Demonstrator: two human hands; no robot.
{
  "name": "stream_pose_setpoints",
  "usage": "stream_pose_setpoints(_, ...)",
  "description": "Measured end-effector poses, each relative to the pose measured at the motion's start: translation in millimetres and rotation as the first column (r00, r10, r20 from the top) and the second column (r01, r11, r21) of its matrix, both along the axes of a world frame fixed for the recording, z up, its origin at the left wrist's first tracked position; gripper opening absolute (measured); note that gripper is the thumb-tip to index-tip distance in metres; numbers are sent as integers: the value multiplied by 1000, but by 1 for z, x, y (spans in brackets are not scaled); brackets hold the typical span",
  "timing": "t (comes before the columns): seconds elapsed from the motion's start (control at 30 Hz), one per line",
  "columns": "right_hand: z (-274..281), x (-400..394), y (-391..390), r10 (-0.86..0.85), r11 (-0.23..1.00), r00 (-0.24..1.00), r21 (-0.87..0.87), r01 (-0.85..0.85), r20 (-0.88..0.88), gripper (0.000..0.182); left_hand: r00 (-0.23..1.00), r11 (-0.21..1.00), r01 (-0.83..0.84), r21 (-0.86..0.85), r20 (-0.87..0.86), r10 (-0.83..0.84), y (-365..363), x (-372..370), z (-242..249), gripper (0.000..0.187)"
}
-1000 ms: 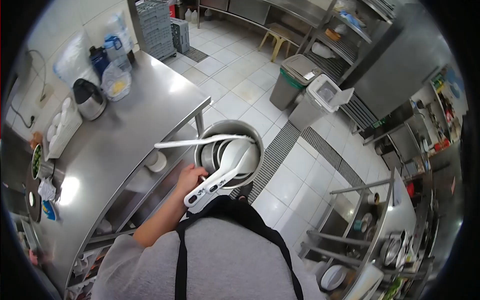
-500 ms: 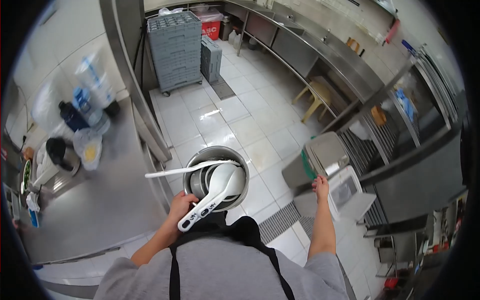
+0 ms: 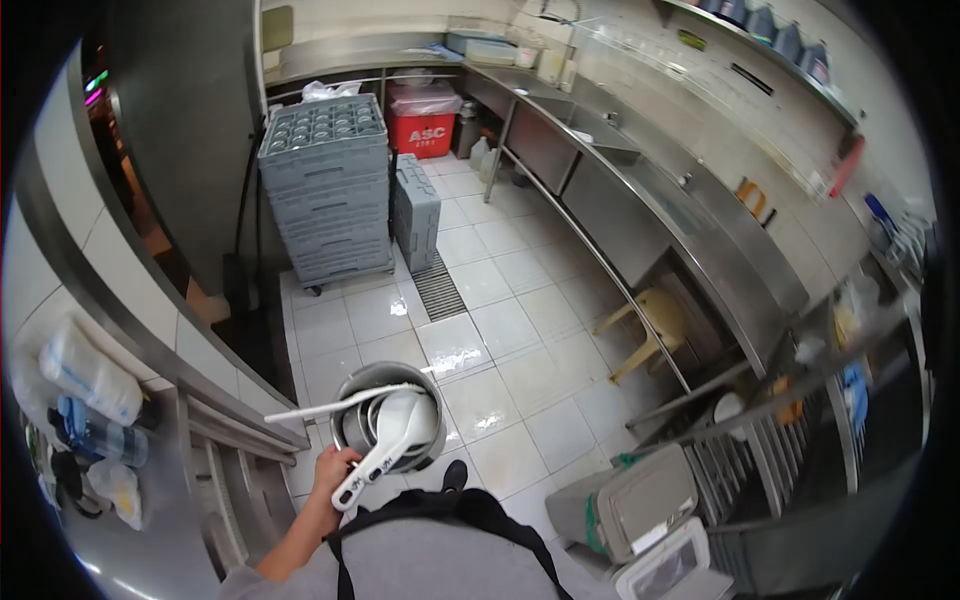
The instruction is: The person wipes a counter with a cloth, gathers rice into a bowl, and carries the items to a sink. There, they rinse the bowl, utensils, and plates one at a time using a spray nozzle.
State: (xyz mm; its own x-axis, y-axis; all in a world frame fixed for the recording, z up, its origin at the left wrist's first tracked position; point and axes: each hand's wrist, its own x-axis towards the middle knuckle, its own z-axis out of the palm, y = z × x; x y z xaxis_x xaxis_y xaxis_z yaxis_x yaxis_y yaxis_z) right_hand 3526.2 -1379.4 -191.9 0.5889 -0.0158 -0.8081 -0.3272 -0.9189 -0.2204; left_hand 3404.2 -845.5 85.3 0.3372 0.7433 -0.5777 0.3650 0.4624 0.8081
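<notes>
My left hand (image 3: 336, 468) is closed at the lower left side of a round metal pot (image 3: 432, 450), carrying it in front of my body above the floor. Exactly where the fingers grip, rim or handle, is partly hidden. Inside the pot lie several nested metal containers. A big white spoon (image 3: 404, 422) rests across the top, its handle with dark markings sticking out toward me beside my hand. A thinner white long-handled utensil (image 3: 305, 411) lies over the rim, pointing left. My right hand is out of view.
A stack of grey racks (image 3: 325, 200) on wheels stands ahead left, with a red bin (image 3: 421, 135) behind. Steel sinks (image 3: 620, 215) line the right wall, with a yellow stool (image 3: 660, 320) beneath. Lidded bins (image 3: 645, 500) stand low right. A steel counter (image 3: 165, 490) is at left.
I have moved forward into the room, with the sinks and racks now nearer. The pot stays in my left hand. My right hand, earlier by the lidded bin, has left the view.
</notes>
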Motion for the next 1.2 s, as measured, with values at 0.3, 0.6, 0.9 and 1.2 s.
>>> stream_pose_setpoints(0.3, -4, 512, 309, 238, 909, 613, 50, -413, 753, 20, 954, 969, -245, -20, 175, 245, 106, 170, 3, 13)
stream_pose_setpoints(0.6, 29, 626, 508, 397, 844, 715, 77, -530, 575, 43, 927, 943, -293, -160, 194, 321, 265, 354, -14, 14)
stream_pose_setpoints(0.9, -25, 632, 462, 271, 962, 962, -8, -272, -41, 40, 946, 960, -254, -120, 175, 272, 420, 562, -25, 14)
stream_pose_setpoints(1.2, 133, 1001, 913, 685, 620, 601, 103, -777, 411, 47, 911, 950, -288, -120, 272, 310, 573, 755, -32, 17)
